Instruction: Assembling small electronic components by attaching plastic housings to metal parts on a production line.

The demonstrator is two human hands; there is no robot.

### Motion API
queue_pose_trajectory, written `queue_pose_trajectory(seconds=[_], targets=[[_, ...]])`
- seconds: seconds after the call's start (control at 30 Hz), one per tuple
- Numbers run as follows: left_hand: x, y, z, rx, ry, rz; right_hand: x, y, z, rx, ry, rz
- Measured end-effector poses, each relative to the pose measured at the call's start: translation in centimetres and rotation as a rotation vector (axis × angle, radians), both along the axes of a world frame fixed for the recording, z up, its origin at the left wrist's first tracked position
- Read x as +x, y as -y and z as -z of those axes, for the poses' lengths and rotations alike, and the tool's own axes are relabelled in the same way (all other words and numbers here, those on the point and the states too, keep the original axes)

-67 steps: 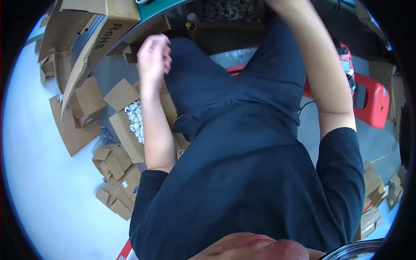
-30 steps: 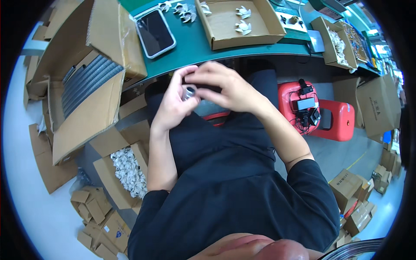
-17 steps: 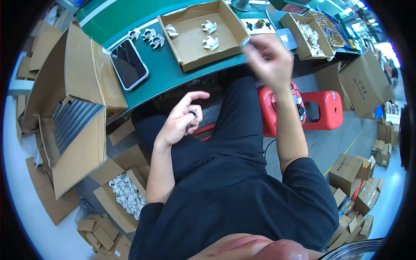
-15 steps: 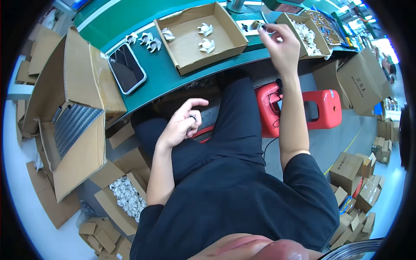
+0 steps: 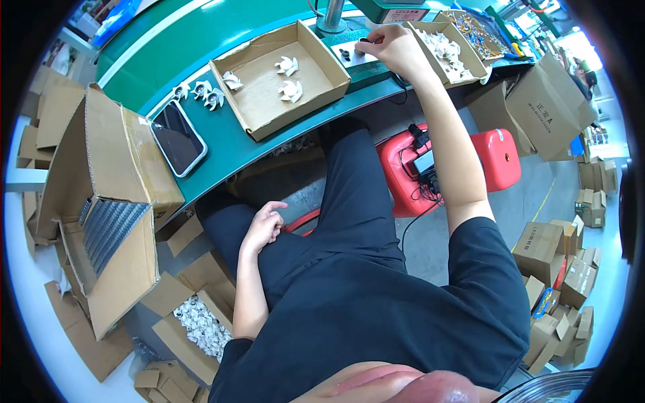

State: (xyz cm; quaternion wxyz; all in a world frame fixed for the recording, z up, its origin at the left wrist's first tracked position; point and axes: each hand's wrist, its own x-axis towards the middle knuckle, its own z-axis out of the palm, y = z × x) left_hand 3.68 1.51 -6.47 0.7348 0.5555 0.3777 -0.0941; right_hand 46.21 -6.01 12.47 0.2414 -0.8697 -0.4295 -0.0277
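My right hand (image 5: 398, 52) reaches over the bench, its fingertips pinched on a small dark part (image 5: 365, 41) at the white plate (image 5: 368, 58) of a fixture beneath a green bench press (image 5: 396, 12). The fingers hide most of that part. Another small black piece (image 5: 345, 54) sits on the plate, left of the fingers. My left hand (image 5: 264, 227) hovers by my lap with nothing visible in it; its fingers are loosely bent and the index points out. Left of the fixture, a shallow cardboard tray (image 5: 259, 127) holds three white fan impellers (image 5: 290, 91).
Several more impellers (image 5: 201, 90) and a phone (image 5: 179, 139) lie left of the tray on the green bench (image 5: 225, 151). A box of white parts (image 5: 443, 48) stands right of my right hand. A large open carton (image 5: 121, 141) flanks the bench. A red stool (image 5: 500, 161) stands below.
My right hand has moved down and left onto the fixture plate with the small part. My left hand has dropped closer to my lap. The whole view has shifted slightly.
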Motion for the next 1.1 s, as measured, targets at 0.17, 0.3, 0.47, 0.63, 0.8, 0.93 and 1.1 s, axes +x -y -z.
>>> queue_pose_trajectory(seconds=[0.17,0.3,0.47,0.63,0.8,0.93,1.1], targets=[[-1.2,-1.5,1.4,0.027,-0.021,-0.058,4.4,1.1,1.8,0.188,-0.013,-0.038],[-3.0,-1.7,2.3,0.040,-0.015,-0.160,14.1,6.2,1.2,0.140,0.281,0.032],[-3.5,-2.9,3.1,-0.148,0.181,-0.321,19.7,8.2,3.9,-0.336,0.342,-0.049],[-3.6,-3.0,3.8,-0.144,0.152,-0.321,17.9,8.7,2.4,-0.300,0.222,-0.147],[-3.2,-3.2,4.1,-0.160,0.155,-0.311,18.1,10.3,2.0,-0.299,0.159,-0.042],[-2.9,-3.6,4.2,-0.183,0.162,-0.309,18.9,11.3,1.5,-0.010,-0.038,-0.022],[-2.6,-3.7,4.4,-0.181,0.141,-0.300,10.1,5.4,-0.7,0.423,-0.701,-0.207]])
